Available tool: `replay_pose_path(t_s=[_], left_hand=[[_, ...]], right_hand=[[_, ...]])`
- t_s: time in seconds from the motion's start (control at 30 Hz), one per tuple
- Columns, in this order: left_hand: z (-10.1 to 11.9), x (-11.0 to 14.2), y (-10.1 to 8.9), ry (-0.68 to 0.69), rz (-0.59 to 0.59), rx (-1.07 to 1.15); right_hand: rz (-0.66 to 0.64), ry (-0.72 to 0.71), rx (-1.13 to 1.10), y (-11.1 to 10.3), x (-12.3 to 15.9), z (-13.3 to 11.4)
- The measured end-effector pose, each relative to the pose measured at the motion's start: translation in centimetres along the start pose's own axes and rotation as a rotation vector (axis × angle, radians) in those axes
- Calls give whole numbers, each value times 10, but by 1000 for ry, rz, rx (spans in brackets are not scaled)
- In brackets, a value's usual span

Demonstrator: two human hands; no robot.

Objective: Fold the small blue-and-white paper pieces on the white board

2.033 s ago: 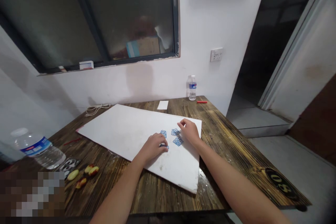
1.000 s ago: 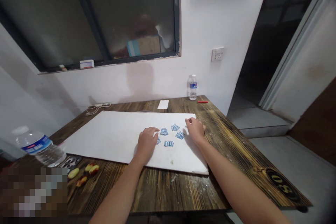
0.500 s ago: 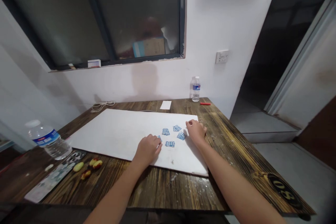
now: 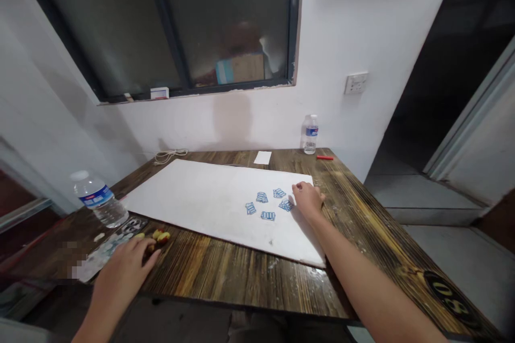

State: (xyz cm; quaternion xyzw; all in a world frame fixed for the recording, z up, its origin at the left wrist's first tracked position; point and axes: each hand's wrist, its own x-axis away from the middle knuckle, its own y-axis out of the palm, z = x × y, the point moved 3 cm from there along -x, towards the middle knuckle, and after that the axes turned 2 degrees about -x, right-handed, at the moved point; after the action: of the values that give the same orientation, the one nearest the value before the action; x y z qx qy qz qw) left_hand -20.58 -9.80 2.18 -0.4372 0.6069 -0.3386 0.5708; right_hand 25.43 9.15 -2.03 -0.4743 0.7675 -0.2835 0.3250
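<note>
Five small blue-printed paper cutouts lie in a loose cluster, one (image 4: 250,208) at the left and another (image 4: 286,204) next to my right hand, on a white foam board (image 4: 201,198). My right hand (image 4: 308,199) rests at the board's right side, fingertips just beside the nearest cutout, holding nothing. My left hand (image 4: 124,268) is off the board at the near table edge. Its fingers reach toward small red-and-yellow fruits (image 4: 160,236), partly hiding them, and I cannot tell whether it holds one.
The dark wooden table (image 4: 241,284) also bears a lying water bottle (image 4: 98,199), a printed sheet (image 4: 108,246), a standing water bottle (image 4: 309,135), a white card (image 4: 262,157), a red stick (image 4: 324,157) and a white cord (image 4: 169,156). A wall and window stand behind.
My left hand has left the board and moved to the lower left, near the fruits. The cutouts and my right hand stay about the same, while the whole view has swung, shifting the table rightward.
</note>
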Motion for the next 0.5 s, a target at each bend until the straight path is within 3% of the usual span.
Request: replay_pose_path(t_s=[0.13,0.27,0.4,0.5], left_hand=[[-38,3,23,-60,-47,118],[-47,-8,33,-104,-29,236],[-28,-20,20,-171,-53,343],[14,-23,-9,-287,-101,626]], right_hand=[[-7,19,9,2,0,0],[3,13,3,1,-1,-1],[-1,20,-9,-1,-1,-2],[3,19,-22,-2,-1,-2]])
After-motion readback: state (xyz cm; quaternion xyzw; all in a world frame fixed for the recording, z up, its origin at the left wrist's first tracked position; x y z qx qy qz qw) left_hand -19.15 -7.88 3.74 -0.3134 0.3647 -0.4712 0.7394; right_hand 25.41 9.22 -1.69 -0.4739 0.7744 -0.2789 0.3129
